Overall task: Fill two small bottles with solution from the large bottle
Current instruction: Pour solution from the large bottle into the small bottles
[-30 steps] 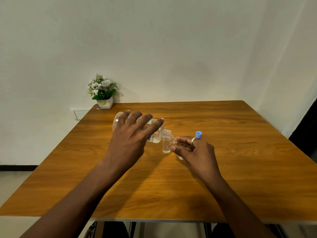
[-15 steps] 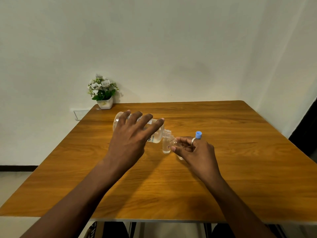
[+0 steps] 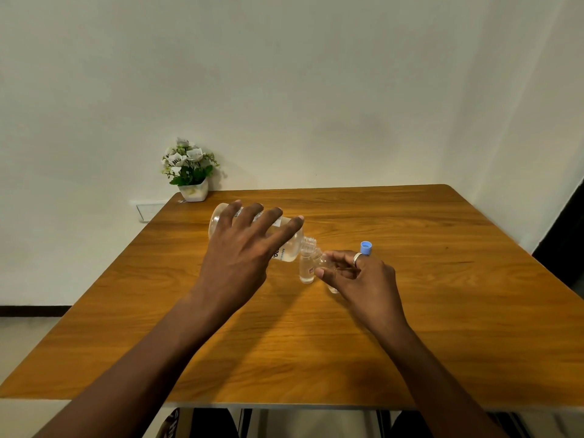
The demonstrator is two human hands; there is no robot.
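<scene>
My left hand (image 3: 243, 251) grips the large clear bottle (image 3: 286, 248), tipped on its side above the table with its open neck pointing right and down. The neck sits right over the mouth of a small clear bottle (image 3: 306, 270) standing upright. My right hand (image 3: 357, 276), with a ring on one finger, holds a second small clear bottle (image 3: 324, 260) tilted beside the first; most of it is hidden by my fingers. A blue cap (image 3: 366, 248) stands on the table just behind my right hand.
The wooden table (image 3: 410, 311) stands against a white wall. A small white pot of flowers (image 3: 189, 172) sits at its far left corner. A dark opening shows at the right edge of the view.
</scene>
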